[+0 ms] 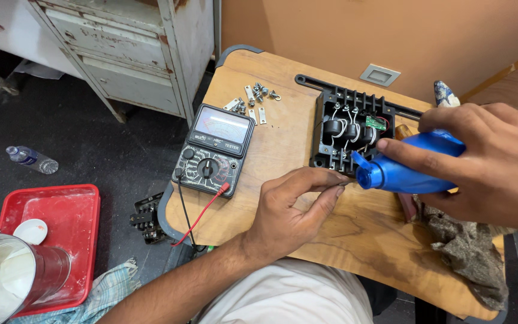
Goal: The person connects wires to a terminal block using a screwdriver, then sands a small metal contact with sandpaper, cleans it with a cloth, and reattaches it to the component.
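- Head view: right hand wraps fully around a blue rubber blower bulb, nozzle aimed at the open black terminal box at the board's far right, so air reaches the coils.
- Left hand pinches a thin probe tip beside the nozzle.
- An analog multimeter sits left, dial facing up; loose screws lie beyond it.

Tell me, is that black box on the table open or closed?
Open: the black box has no cover, so its coils and wires show from above.
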